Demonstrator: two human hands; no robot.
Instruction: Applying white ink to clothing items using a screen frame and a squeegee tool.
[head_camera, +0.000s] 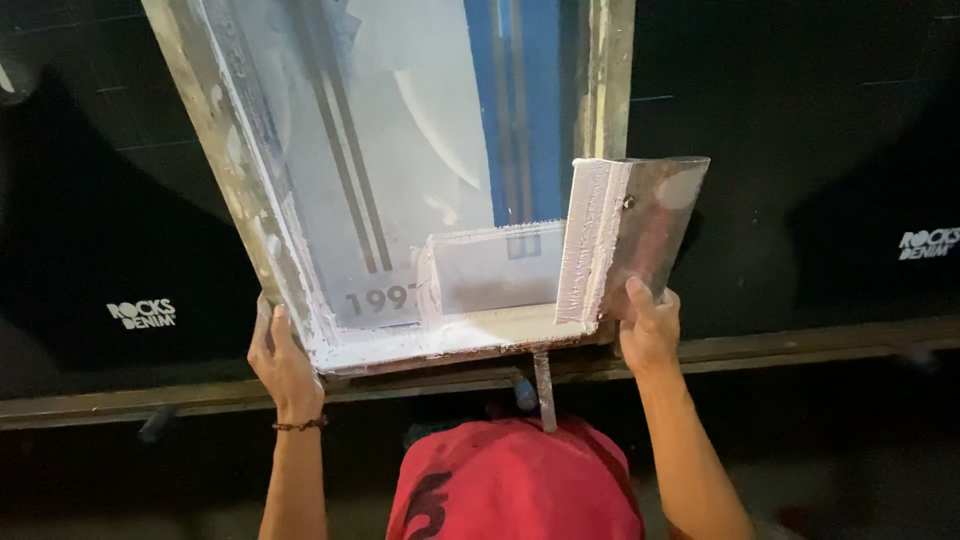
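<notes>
A metal screen-printing frame (232, 190) lies tilted on black fabric. Its mesh shows a pale striped design and is smeared with white ink. My left hand (285, 362) grips the frame's near left corner. My right hand (648, 325) holds a wide squeegee (632, 232) upright at the frame's near right corner, thumb on its blade. The squeegee's edge is coated with white ink. White ink (450, 335) is pooled along the frame's near edge, inside the frame.
Black garments (800, 200) with small white logos are spread flat on both sides of the frame. A wooden rail (790, 350) runs along the near edge of the printing board. A red cloth item (510, 485) sits at the bottom centre between my forearms.
</notes>
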